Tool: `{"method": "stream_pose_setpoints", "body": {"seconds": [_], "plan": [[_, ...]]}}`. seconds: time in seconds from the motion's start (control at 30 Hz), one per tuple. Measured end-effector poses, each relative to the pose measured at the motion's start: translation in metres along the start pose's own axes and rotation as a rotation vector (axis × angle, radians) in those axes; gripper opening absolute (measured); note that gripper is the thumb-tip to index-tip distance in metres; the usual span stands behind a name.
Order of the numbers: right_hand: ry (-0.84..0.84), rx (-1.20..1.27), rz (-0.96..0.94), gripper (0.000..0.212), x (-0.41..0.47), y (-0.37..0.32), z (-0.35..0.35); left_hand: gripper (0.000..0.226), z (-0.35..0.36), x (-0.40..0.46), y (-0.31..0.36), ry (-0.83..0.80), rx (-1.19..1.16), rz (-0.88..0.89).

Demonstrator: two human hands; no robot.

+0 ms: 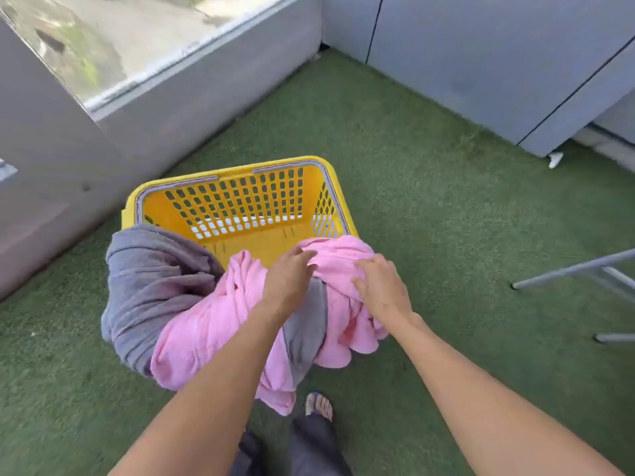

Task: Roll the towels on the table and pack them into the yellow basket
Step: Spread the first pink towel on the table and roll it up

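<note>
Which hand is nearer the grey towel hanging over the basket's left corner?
Left. The left hand rests on the pink towel, just right of the grey towel; the right hand lies farther right, also on pink.

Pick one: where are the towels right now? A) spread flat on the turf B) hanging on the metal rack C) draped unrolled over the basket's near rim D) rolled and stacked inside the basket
C: the pink towel and grey towel hang loose and bunched over the near rim of the yellow basket, whose visible floor is bare, while the left hand and right hand rest on the pink one.
</note>
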State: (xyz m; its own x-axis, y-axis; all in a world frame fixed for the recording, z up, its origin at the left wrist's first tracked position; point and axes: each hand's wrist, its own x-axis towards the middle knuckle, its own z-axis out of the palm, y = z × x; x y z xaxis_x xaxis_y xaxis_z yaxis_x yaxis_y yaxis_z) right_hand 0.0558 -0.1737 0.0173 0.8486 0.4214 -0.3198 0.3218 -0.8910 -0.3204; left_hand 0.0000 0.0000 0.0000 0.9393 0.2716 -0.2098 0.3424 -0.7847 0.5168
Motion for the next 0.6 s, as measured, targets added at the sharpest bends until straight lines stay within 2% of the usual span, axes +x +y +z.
{"method": "stream_pose_setpoints", "body": {"seconds": [0.1,0.2,0.27,0.4,0.5,0.6], "plan": [[0.082,-0.033,-0.023,0.025,0.018,0.013,0.008,0.036,0.018,0.022,-0.001,-0.062,-0.017,0.086],[0.127,-0.001,-0.049,0.015,0.023,0.020,0.012,0.025,0.031,0.029,0.002,-0.112,-0.024,0.137],[0.154,0.031,-0.072,0.012,0.021,0.022,0.009,0.019,0.033,0.029,0.006,-0.078,-0.040,0.127],[0.198,0.369,-0.024,0.009,0.013,0.026,-0.010,0.014,0.013,0.028,0.031,0.041,-0.162,0.175],[0.271,0.627,0.004,0.007,0.001,0.027,-0.050,0.012,-0.028,0.031,0.072,0.114,-0.212,0.308],[0.391,0.758,-0.012,0.006,-0.011,0.029,-0.110,0.010,-0.076,0.043,0.127,0.132,-0.206,0.436]]}}
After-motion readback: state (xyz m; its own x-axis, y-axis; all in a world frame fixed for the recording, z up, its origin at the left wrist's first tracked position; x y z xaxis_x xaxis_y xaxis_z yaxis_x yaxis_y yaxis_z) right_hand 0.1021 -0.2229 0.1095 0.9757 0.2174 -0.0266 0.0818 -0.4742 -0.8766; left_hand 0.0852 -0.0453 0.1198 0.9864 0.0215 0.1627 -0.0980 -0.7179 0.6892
